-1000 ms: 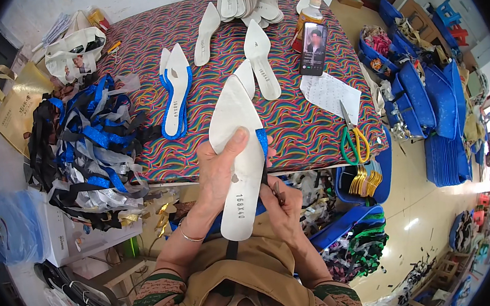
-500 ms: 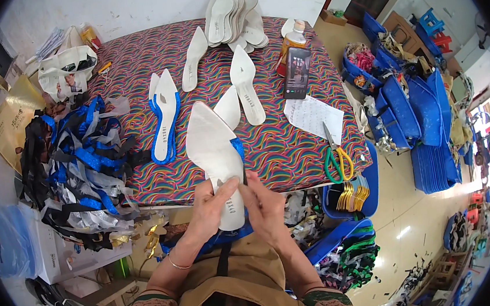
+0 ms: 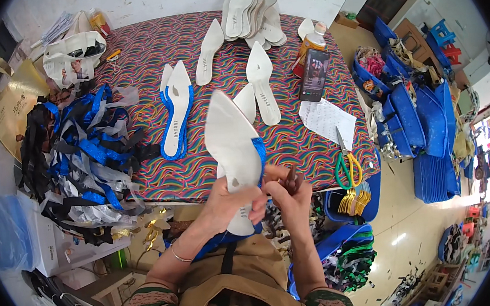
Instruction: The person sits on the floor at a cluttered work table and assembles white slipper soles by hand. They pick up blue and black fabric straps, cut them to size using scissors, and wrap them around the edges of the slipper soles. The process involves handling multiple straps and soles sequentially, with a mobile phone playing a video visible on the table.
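Upright over the table's front edge is a pointed white shoe insole (image 3: 229, 134), gripped near its narrow heel end by my left hand (image 3: 229, 207). A glittery blue strip (image 3: 260, 151) runs down its right edge from the wide part. My right hand (image 3: 289, 193) is closed beside that edge, its fingers pinching at the lower end of the strip; exactly what lies between them is hard to see. Behind the held insole, another white insole (image 3: 245, 101) is partly hidden. To the left lie blue-edged insoles (image 3: 178, 112), one on another.
A pile of insoles (image 3: 241, 13) stands at the back. On the right are a bottle (image 3: 312, 41), a phone (image 3: 314, 77), a paper sheet (image 3: 326, 119) and scissors (image 3: 346, 167). Tangled strips (image 3: 90, 149) heap at the left. Blue bins (image 3: 424, 131) stand on the floor.
The view has shifted, so the table things sit further right. My right hand has moved outward from the insole's edge, and my left fingers now reach across its heel end.
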Tool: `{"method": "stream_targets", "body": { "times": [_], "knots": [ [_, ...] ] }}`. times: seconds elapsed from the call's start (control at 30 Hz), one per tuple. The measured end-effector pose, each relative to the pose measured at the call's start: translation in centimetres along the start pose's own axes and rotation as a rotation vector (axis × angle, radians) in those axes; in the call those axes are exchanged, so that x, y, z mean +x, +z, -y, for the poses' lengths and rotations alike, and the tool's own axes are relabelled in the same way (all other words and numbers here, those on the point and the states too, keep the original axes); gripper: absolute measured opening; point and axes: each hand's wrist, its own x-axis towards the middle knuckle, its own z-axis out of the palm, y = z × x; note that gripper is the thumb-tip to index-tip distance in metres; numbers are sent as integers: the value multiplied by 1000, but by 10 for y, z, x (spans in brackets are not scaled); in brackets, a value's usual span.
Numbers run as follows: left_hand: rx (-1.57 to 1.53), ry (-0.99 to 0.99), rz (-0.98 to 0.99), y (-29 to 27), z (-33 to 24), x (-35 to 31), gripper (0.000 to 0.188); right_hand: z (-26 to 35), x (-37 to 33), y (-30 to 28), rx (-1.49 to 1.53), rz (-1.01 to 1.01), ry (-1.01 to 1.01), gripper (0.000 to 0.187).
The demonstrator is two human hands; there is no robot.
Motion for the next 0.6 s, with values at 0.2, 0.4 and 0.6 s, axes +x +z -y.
{"method": "stream_targets", "body": {
  "times": [0.2,0.4,0.6],
  "knots": [
    [301,28,-39,4,0,-3,9,1,14,4,72,17,11,18],
    [307,-45,-22,8,0,-10,13,9,19,-17,-97,97,-83,5],
    [443,-12,-61,6,9,-11,15,-13,12,-13,-154,108,-223,8]
  ]
}}
